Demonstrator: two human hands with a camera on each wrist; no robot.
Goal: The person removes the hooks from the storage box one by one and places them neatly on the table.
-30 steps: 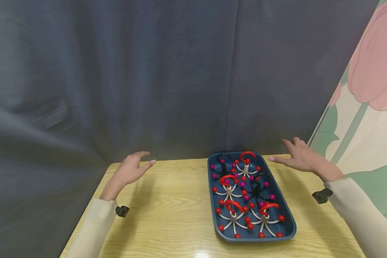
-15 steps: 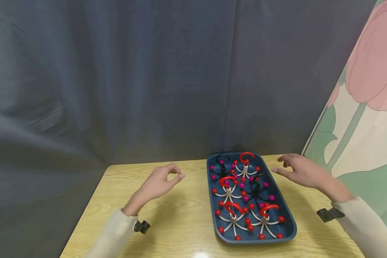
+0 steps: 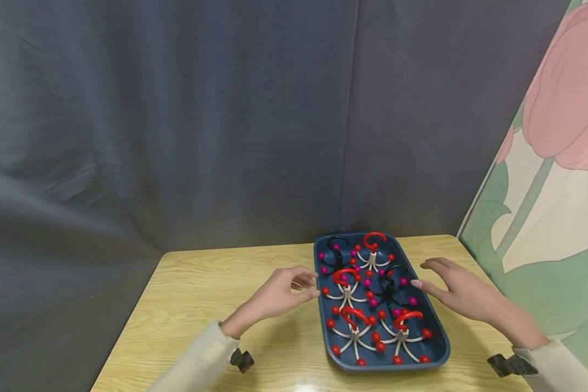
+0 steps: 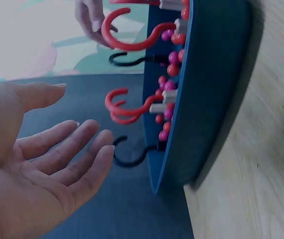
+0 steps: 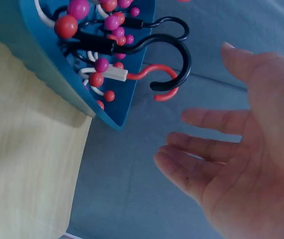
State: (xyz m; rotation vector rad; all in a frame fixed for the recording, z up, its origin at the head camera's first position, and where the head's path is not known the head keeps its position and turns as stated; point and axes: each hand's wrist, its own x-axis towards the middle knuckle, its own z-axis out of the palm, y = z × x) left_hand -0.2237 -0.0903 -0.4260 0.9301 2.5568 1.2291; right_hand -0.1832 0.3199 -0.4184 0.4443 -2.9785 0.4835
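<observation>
A dark blue tray (image 3: 392, 367) stands on the wooden table, holding several white hangers (image 3: 355, 333) with red hooks on top and curved, red-ball-tipped arms. Two black hangers (image 3: 390, 291) with magenta balls lie among them. My left hand (image 3: 285, 294) hovers at the tray's left side, fingers loosely bent and thumb apart. In the left wrist view its palm faces the hooks, with nothing in it. On the other side my right hand (image 3: 465, 294) hovers by the right rim, thumb spread from the fingers. The right wrist view shows this hand's bare palm (image 5: 261, 174) near a black hook (image 5: 181, 62).
A dark grey curtain (image 3: 255, 120) hangs behind the wooden table (image 3: 210, 283). At the right is a panel (image 3: 534, 218) painted with a pink tulip. Each wrist wears a small black device (image 3: 242, 360).
My left hand has swung right across the table to the tray's left side. My right hand has come down and closer beside the right rim. The tray and hangers stay in place.
</observation>
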